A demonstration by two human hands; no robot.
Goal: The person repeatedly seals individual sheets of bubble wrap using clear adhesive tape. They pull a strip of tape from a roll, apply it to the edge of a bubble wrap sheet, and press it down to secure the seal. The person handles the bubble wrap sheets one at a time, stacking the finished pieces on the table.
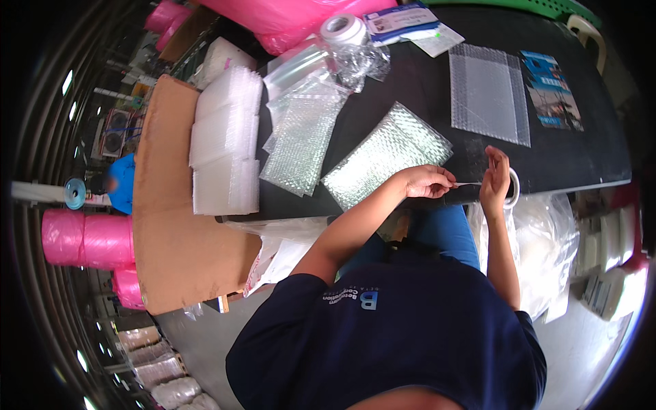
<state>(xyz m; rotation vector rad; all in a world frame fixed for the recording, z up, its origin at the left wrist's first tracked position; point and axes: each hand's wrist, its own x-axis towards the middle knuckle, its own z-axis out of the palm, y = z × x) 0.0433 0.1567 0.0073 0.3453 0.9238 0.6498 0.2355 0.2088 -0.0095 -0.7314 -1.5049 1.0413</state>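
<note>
Near the table's front edge, my left hand (427,182) is closed in a pinch on one end of a narrow pale strip of tape (469,183). The strip runs across to my right hand (495,183), whose fingers point upward. A white tape roll (514,188) sits against the outer side of that hand, which appears to grip it; the palm side is partly hidden. Just beyond my left wrist lies a shiny bubble-wrap pouch (383,152), slanted on the black table. A flat clear bubble-wrap sheet (488,96) lies beyond my right hand.
A tall stack of white foam sheets (225,147) stands at left beside a brown board (164,205). More bubble pouches (303,143), a white roll (343,29) and a printed leaflet (552,92) lie on the black table (581,160). Clear plastic (547,239) hangs below its right front edge.
</note>
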